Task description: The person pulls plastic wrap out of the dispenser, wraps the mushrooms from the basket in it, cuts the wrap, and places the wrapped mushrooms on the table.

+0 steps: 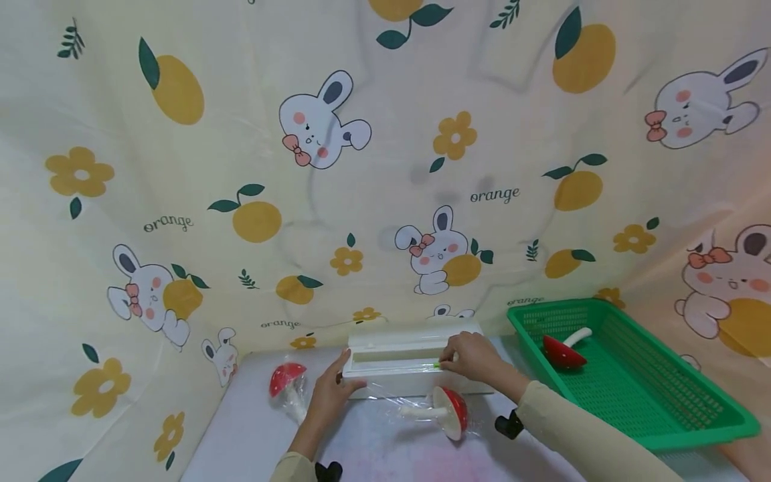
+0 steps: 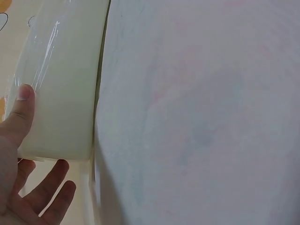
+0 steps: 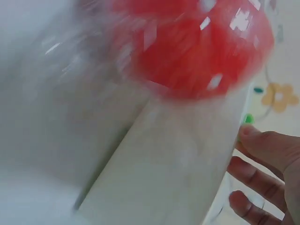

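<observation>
While the left hand (image 1: 328, 393) grips the left end of the white box (image 1: 394, 379) in the head view, thumb across its front, the right hand (image 1: 472, 356) pinches a small green tab (image 1: 437, 365) at the box's front edge, right of the middle. The box lies at the back of the tabletop (image 1: 373, 455), its lid tipped back. Clear film (image 1: 391, 402) hangs down its front and reaches the near mushroom (image 1: 456, 412), which lies on its side before the box, red cap to the right, stem to the left. The left mushroom (image 1: 287, 379), also in film, lies beside the left forearm; the third mushroom (image 1: 563, 353) rests in the green basket (image 1: 644, 395) at the right. On the backdrop (image 1: 391, 60), dark script reads "orange" in four places, among printed rabbits and fruit.

In the left wrist view, the thumb presses on film over the box's long face, with bent, parted fingers at its short end.

In the right wrist view, the thumb tip meets the green tab, the lower fingers bent and spread; a red cap in film blurs close to the camera.
</observation>
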### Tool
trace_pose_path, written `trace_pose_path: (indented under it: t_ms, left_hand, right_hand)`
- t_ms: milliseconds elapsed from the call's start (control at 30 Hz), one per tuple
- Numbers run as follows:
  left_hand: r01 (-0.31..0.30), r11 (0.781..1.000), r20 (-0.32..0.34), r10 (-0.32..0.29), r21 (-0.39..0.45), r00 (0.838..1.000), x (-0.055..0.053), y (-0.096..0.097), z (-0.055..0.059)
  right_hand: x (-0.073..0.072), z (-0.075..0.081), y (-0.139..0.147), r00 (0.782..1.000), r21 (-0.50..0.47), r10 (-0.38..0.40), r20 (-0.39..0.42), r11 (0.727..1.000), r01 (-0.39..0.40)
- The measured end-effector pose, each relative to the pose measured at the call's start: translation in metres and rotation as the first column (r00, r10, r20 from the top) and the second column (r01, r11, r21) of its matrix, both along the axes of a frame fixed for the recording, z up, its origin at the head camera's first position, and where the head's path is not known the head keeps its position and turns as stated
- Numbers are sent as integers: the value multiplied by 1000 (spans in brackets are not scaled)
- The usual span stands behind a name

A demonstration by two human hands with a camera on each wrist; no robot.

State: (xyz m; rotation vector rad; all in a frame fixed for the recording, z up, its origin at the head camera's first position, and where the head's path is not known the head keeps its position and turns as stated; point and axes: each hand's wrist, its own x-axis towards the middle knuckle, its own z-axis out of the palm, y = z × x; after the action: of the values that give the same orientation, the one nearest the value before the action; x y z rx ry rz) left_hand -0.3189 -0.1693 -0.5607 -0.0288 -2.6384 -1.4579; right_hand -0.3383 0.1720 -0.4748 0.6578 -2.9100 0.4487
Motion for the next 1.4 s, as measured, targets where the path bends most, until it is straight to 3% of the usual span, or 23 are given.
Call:
trace_pose_path:
  t_ms: [200,433,500,733,933,1033,1233,1400]
  left_hand:
    - [-20,1000,6,20,-17,1000,1,-4,1]
    - [-9,1000,22,9,-14,1000,1,-2,-2]
    - [-10,1000,24,11,-10,1000,2,-2,-2]
    - [16,1000,-61,-16,-5,998,3,-5,-4]
    - [36,999,-26,-36,15,999,4,-2,-2]
    - [19,1000,-7,-19,11,1000,4,-2,1]
    - [46,999,10,-46,2,999,2,-5,9]
    - [32,999,67,-32,-4,997,0,-3,13]
  right_hand:
    - [5,0,34,993,16,-94,69,996,93]
    - [5,-2,59,991,17,-99,91,995,97]
    - [5,-2,67,991,17,-107,85,994,106]
    - [10,-3,90,996,45,-83,14,996,83]
    - [12,-6,105,996,64,-89,-17,994,90]
    - [10,-6,110,997,55,-82,-13,995,82]
    - [9,-1,104,988,27,-143,55,990,141]
    - [18,2,89,983,19,-183,22,983,183]
